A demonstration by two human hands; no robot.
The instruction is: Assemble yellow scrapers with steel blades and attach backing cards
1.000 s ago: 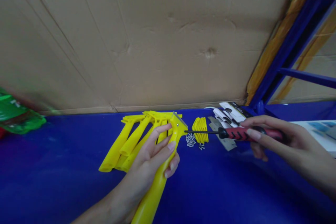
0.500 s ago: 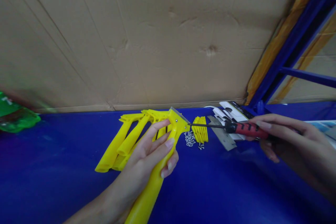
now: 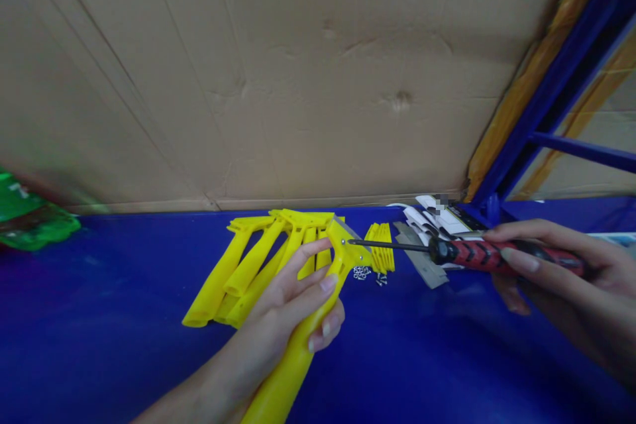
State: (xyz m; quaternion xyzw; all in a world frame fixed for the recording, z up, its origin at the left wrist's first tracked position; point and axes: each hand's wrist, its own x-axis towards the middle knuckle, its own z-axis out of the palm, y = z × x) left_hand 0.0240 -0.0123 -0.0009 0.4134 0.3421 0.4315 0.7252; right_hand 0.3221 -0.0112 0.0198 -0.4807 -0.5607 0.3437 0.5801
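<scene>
My left hand [image 3: 293, 308] is wrapped round the handle of a yellow scraper [image 3: 285, 371], its head tilted up and away. A metal blade [image 3: 352, 230] shows along the head's far edge, and two screws sit in its face. In my right hand [image 3: 561, 271] is a screwdriver [image 3: 497, 253] with a red and black handle, held level. Its dark shaft points left, and the tip is at the upper screw [image 3: 343, 241]; whether it is seated in the screw I cannot tell. Behind my left hand lie several yellow scraper handles [image 3: 213, 278].
Beyond the scraper head are a stack of small yellow plates [image 3: 381, 246], nuts [image 3: 361, 273] and screws [image 3: 381, 279]. Grey metal blades [image 3: 424, 265] and white-and-black packaging [image 3: 442, 215] lie to the right. A green-labelled bottle [image 3: 32, 212] is far left. Cardboard [image 3: 298, 79] stands behind the blue tabletop [image 3: 124, 278].
The screwdriver tip has shifted from the right edge of the scraper head to its upper screw. More of the screwdriver handle now shows. The scraper has moved slightly right and down.
</scene>
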